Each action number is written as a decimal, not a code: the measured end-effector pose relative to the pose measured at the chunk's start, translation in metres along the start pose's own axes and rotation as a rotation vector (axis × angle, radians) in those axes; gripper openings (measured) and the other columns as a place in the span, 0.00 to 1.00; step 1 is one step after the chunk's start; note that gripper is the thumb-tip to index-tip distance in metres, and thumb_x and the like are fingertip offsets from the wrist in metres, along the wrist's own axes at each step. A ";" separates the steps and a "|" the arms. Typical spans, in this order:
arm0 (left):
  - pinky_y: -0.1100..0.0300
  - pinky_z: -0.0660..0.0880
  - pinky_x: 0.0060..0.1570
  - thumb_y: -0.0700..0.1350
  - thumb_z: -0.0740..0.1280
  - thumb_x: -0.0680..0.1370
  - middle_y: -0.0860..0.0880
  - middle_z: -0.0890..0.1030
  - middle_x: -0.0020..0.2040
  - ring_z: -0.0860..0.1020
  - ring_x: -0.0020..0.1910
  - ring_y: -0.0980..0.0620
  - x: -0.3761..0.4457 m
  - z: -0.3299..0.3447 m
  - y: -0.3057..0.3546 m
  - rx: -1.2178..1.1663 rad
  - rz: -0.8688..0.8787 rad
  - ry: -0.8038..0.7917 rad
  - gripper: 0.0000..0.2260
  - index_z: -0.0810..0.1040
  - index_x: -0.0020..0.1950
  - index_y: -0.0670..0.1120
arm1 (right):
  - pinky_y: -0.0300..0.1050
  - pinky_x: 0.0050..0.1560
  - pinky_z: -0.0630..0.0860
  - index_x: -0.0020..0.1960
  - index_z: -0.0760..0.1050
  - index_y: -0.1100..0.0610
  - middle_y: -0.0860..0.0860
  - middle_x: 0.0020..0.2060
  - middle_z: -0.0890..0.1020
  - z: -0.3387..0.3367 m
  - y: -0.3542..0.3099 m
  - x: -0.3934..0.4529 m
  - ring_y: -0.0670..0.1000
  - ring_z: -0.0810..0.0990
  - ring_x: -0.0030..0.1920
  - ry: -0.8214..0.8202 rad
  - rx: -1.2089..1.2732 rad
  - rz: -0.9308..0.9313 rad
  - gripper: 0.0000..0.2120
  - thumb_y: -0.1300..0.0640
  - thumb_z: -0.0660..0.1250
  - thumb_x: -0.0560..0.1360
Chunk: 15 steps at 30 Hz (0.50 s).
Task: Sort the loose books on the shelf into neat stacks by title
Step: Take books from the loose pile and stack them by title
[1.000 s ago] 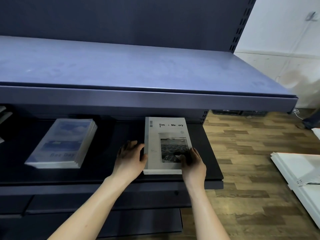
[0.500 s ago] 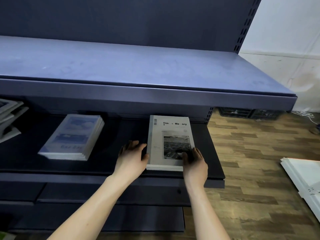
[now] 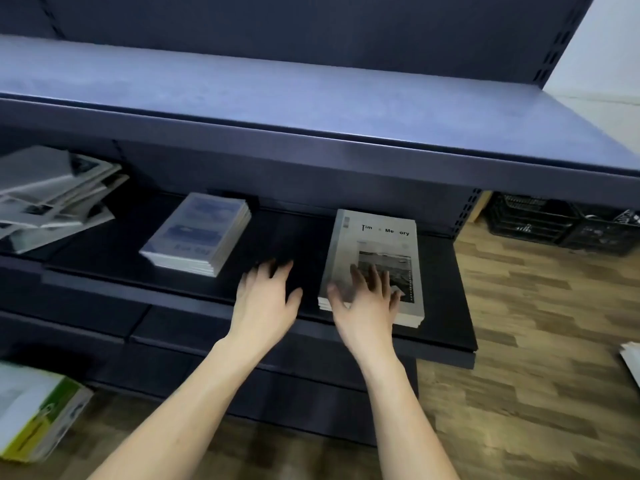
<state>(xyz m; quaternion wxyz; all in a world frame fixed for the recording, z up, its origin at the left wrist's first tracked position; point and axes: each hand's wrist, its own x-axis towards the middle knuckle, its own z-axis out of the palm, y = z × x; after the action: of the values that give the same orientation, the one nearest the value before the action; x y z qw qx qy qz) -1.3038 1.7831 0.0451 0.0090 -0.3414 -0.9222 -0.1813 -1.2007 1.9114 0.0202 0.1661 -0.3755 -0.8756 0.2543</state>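
2 neat stacks are sitting on the shelf [image 3: 277, 233]: the blue-cover stack [image 3: 197, 233] and the "Time Memory" stack [image 3: 375, 265]. The loose book pile [image 3: 52, 195] at far left is awaiting sorting. The left hand [image 3: 265, 297] is hovering spread; the right hand [image 3: 367, 299] is lying spread over the "Time Memory" stack.

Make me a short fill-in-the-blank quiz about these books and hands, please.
1. The right hand hovers over the grey stack whose cover shows a black-and-white ____.
2. The left hand is over the bare ____ between the two neat stacks.
3. The messy pile lies to the ____ of the blue stack.

Missing words: photo; shelf; left
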 end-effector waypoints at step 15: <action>0.46 0.53 0.74 0.54 0.61 0.80 0.45 0.64 0.75 0.56 0.77 0.44 -0.049 -0.074 -0.166 0.038 -0.215 0.129 0.24 0.66 0.75 0.49 | 0.57 0.78 0.51 0.78 0.60 0.51 0.55 0.78 0.61 0.082 -0.172 -0.058 0.57 0.53 0.79 -0.299 0.074 -0.261 0.28 0.43 0.58 0.82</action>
<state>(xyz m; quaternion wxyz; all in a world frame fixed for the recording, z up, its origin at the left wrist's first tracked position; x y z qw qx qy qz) -1.3790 1.6108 0.0529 0.0554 -0.2282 -0.9542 -0.1853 -1.3004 1.7410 0.0450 0.0794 -0.2105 -0.9218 0.3156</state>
